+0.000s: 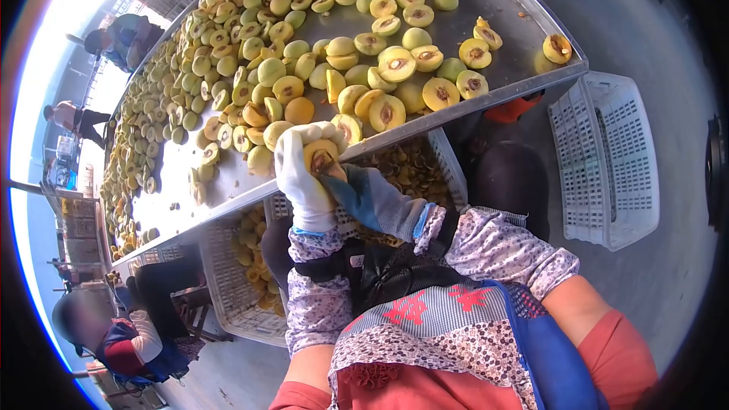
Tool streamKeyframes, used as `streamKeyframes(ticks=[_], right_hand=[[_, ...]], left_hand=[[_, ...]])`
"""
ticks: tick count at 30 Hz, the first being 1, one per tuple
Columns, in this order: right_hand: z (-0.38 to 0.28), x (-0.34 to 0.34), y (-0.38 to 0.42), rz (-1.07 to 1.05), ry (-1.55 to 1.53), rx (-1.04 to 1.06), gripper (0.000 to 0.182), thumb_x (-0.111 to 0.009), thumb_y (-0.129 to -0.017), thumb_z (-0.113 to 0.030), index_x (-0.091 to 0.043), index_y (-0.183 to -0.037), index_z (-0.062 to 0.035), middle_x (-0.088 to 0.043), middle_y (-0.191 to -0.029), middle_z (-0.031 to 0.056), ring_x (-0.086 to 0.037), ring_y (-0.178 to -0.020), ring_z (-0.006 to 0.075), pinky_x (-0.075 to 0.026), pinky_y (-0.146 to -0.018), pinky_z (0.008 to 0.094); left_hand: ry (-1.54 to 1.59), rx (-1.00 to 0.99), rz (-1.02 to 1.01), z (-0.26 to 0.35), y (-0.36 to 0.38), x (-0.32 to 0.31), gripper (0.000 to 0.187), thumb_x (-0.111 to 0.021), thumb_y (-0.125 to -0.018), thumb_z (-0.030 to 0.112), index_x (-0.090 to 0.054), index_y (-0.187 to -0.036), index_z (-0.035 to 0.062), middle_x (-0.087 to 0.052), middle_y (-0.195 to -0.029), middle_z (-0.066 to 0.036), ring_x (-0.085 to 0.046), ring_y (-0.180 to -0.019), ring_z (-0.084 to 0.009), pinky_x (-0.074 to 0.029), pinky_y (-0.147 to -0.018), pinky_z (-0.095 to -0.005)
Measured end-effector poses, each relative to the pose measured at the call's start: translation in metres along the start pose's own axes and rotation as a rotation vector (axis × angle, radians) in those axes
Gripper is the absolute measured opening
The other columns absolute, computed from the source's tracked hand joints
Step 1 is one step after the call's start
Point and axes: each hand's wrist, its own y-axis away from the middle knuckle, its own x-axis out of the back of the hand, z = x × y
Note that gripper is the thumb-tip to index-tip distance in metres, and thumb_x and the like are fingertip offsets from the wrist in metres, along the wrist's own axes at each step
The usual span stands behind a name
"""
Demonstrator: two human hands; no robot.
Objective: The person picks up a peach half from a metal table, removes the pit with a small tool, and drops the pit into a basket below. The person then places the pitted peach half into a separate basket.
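Observation:
My left hand (301, 178), in a white glove, is wrapped round a halved yellow-green fruit (320, 153) just over the near edge of the metal table (486, 99). The cut face shows a brown centre. My right hand (363, 196), in a blue-grey glove, meets the fruit from the right with its fingers closed at the cut face; whatever it grips there is too hidden to name. Many halved fruits (396, 64) lie on the table beyond both hands, some with cut faces up and pits showing.
White crates with fruit pieces stand under the table, one at the left (228, 288) and one behind my right hand (448, 159). A white crate (607, 159) stands at the right. A person (125, 334) sits at the lower left; others (125, 38) are at the upper left.

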Motion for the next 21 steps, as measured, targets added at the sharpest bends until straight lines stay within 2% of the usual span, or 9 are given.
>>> streamKeyframes(ticks=[2,4,6,8,10,12,14,17,21], right_hand=[[0.006,-0.005,0.000,-0.023,-0.008,0.010,0.029,-0.049,-0.105,-0.025,-0.062,-0.121,-0.0060,-0.069,-0.097,0.0190,-0.070,-0.094,0.0295,-0.052,-0.081,0.0365],[0.008,-0.009,0.003,0.076,-0.061,0.222,0.032,-0.054,-0.100,-0.037,-0.063,-0.113,-0.0088,-0.067,-0.087,0.0202,-0.066,-0.076,0.0406,-0.054,-0.065,0.0409],[0.008,-0.005,0.005,0.050,0.070,0.288,0.031,-0.056,-0.100,-0.036,-0.064,-0.109,-0.0071,-0.066,-0.082,0.0169,-0.065,-0.071,0.0345,-0.053,-0.064,0.0388],[-0.012,0.006,0.006,0.023,0.201,0.352,0.031,-0.058,-0.100,-0.035,-0.065,-0.105,-0.0054,-0.065,-0.078,0.0135,-0.064,-0.066,0.0285,-0.053,-0.062,0.0367],[-0.061,0.026,0.006,-0.222,-0.437,-0.601,0.039,-0.058,-0.099,-0.040,-0.065,-0.093,-0.0021,-0.061,-0.070,0.0075,-0.060,-0.062,0.0175,-0.051,-0.058,0.0327],[-0.041,0.012,0.005,-0.154,-0.353,-0.423,0.045,-0.055,-0.100,-0.046,-0.063,-0.088,-0.0032,-0.059,-0.067,0.0050,-0.057,-0.060,0.0143,-0.049,-0.056,0.0313],[-0.029,0.010,0.007,-0.084,-0.270,-0.243,0.052,-0.052,-0.100,-0.052,-0.061,-0.082,-0.0043,-0.057,-0.064,0.0024,-0.054,-0.058,0.0112,-0.047,-0.054,0.0298],[-0.058,0.038,0.008,-0.300,-0.318,-0.484,0.055,-0.047,-0.101,-0.055,-0.060,-0.084,-0.0048,-0.057,-0.063,0.0018,-0.056,-0.058,0.0126,-0.047,-0.056,0.0272],[-0.059,0.037,0.009,-0.452,-0.632,-0.764,0.061,-0.046,-0.096,-0.067,-0.057,-0.083,-0.0081,-0.047,-0.056,0.0002,-0.042,-0.043,0.0110,-0.034,-0.039,0.0285]], left_hand=[[-0.559,-0.534,-0.165,0.007,-0.006,0.005,0.012,-0.064,-0.082,0.004,-0.059,-0.092,-0.0018,-0.068,-0.092,-0.012,-0.066,-0.083,-0.0217,-0.055,-0.075,-0.0317],[-0.617,-0.563,-0.176,0.007,-0.010,0.009,0.010,-0.061,-0.086,0.008,-0.061,-0.090,-0.0014,-0.068,-0.089,-0.011,-0.065,-0.080,-0.0207,-0.054,-0.074,-0.0312],[-0.677,-0.588,-0.185,0.011,-0.009,0.011,0.014,-0.059,-0.089,0.012,-0.063,-0.088,-0.0010,-0.069,-0.086,-0.010,-0.065,-0.078,-0.0197,-0.053,-0.074,-0.0307],[0.128,0.312,-0.181,0.023,-0.008,0.008,0.029,-0.053,-0.096,0.021,-0.067,-0.084,-0.0015,-0.070,-0.082,-0.010,-0.064,-0.073,-0.0183,-0.052,-0.072,-0.0299],[0.038,0.172,-0.193,0.025,-0.007,0.003,0.034,-0.052,-0.098,0.024,-0.068,-0.083,-0.0019,-0.070,-0.080,-0.010,-0.063,-0.070,-0.0175,-0.051,-0.070,-0.0289],[-0.053,0.030,-0.205,0.025,-0.008,0.005,0.038,-0.051,-0.099,0.026,-0.069,-0.082,-0.0023,-0.070,-0.078,-0.011,-0.062,-0.067,-0.0167,-0.051,-0.068,-0.0279],[0.035,0.354,-0.363,0.023,-0.013,0.013,0.039,-0.050,-0.099,0.026,-0.069,-0.081,-0.0029,-0.069,-0.077,-0.011,-0.061,-0.064,-0.0158,-0.049,-0.064,-0.0267],[0.048,0.414,-0.324,0.027,-0.011,0.010,0.039,-0.050,-0.099,0.027,-0.069,-0.082,-0.0032,-0.069,-0.075,-0.011,-0.060,-0.062,-0.0154,-0.047,-0.061,-0.0258],[0.004,0.374,-0.393,0.036,-0.017,0.012,0.039,-0.051,-0.098,0.027,-0.069,-0.081,-0.0033,-0.069,-0.074,-0.011,-0.060,-0.062,-0.0146,-0.047,-0.060,-0.0246]])
